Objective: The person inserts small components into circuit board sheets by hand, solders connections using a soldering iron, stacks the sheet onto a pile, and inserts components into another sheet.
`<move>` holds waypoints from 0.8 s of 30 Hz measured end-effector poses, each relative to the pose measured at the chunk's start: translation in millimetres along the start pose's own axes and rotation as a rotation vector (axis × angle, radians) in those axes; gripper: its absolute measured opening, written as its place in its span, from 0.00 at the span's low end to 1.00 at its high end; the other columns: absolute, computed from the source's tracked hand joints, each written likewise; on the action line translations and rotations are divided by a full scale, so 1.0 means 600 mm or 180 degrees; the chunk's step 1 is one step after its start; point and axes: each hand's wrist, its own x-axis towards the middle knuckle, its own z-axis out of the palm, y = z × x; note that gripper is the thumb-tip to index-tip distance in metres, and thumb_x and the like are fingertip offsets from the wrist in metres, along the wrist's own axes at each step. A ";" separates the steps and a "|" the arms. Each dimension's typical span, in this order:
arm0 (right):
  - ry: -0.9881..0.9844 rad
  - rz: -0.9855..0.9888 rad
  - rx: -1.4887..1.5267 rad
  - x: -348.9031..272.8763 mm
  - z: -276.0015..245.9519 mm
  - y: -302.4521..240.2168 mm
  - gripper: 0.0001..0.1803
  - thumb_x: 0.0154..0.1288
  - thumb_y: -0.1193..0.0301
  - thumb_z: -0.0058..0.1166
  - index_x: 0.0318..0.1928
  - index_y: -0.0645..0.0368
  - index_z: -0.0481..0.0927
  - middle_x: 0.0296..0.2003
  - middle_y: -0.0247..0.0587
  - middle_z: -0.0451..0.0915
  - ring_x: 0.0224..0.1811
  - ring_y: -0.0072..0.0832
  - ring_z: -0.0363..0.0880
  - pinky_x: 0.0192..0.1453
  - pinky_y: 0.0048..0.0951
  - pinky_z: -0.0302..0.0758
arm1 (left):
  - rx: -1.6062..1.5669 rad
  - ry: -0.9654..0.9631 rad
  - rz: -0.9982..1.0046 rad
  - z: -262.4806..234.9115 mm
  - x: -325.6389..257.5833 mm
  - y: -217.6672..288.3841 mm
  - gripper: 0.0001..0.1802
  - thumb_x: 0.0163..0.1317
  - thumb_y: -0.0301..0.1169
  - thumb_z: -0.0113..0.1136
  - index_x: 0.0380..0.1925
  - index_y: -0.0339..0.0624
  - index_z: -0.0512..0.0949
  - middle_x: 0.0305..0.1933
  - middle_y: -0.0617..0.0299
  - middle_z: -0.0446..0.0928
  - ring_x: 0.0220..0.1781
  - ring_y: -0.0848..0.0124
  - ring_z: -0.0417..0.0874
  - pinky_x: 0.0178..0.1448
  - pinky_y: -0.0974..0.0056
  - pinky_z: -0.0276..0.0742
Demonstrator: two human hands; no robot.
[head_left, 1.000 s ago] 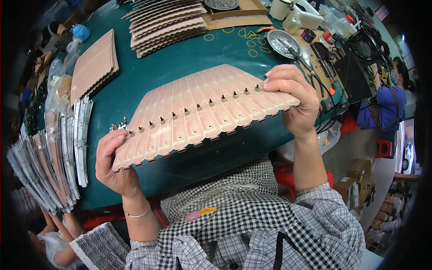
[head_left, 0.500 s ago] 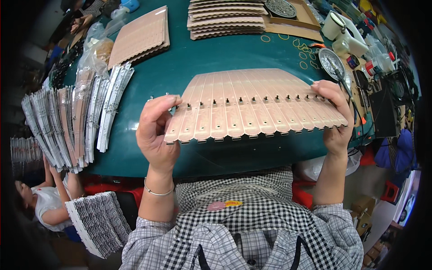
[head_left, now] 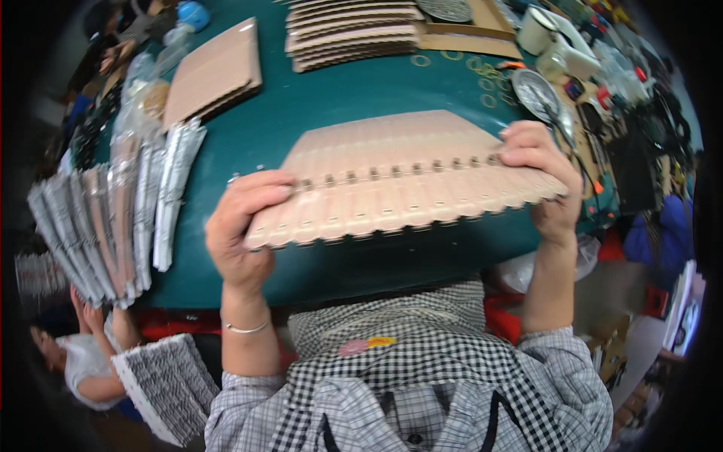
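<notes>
Both hands hold up a pinkish-beige circuit board panel (head_left: 392, 151), made of joined strips with a scalloped near edge. A row of small dark parts runs across it from side to side. My left hand (head_left: 245, 218) is closed on the panel's left end, fingers on top and thumb beneath. At the right end my right hand (head_left: 544, 169) grips it with its fingers over the top, the thumb hidden below. The panel is above the green table (head_left: 316, 98), tilted with its left end lower, and slightly blurred by motion.
Stacked similar panels (head_left: 350, 38) lie at the back, with another pile (head_left: 215, 75) to their left. Bundled metallic strips (head_left: 90, 233) fill the left edge. Yellow rubber bands (head_left: 486, 71), a round metal dish (head_left: 536, 94) and a white jug (head_left: 538, 32) are on the right. A person (head_left: 94, 369) sits at lower left.
The panel has tipped, its left end going down, and both hands have shifted a little left with it. The whole view has also shifted slightly. Both grips stay closed.
</notes>
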 end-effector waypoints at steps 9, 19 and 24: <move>0.0194 0.0315 0.0282 -0.005 0.016 -0.012 0.18 0.57 0.74 0.64 0.50 0.61 0.83 0.47 0.44 0.81 0.52 0.36 0.79 0.57 0.33 0.74 | 0.0095 -0.0067 -0.0139 -0.008 -0.017 -0.011 0.21 0.61 0.41 0.66 0.41 0.30 0.80 0.45 0.45 0.82 0.49 0.57 0.83 0.57 0.57 0.76; -0.0308 0.0255 0.0390 0.001 0.009 -0.013 0.22 0.50 0.71 0.70 0.49 0.59 0.85 0.47 0.42 0.82 0.52 0.38 0.80 0.58 0.36 0.74 | 0.0211 -0.0194 -0.0102 -0.016 -0.021 -0.003 0.14 0.60 0.30 0.64 0.41 0.31 0.81 0.44 0.42 0.83 0.47 0.56 0.84 0.57 0.56 0.77; -0.0344 0.0012 0.0141 0.007 0.015 -0.004 0.17 0.47 0.69 0.69 0.39 0.60 0.87 0.38 0.39 0.85 0.48 0.39 0.81 0.55 0.37 0.75 | 0.0082 -0.0191 0.0004 -0.016 -0.013 -0.009 0.18 0.57 0.36 0.70 0.40 0.31 0.82 0.42 0.45 0.84 0.44 0.58 0.86 0.51 0.60 0.80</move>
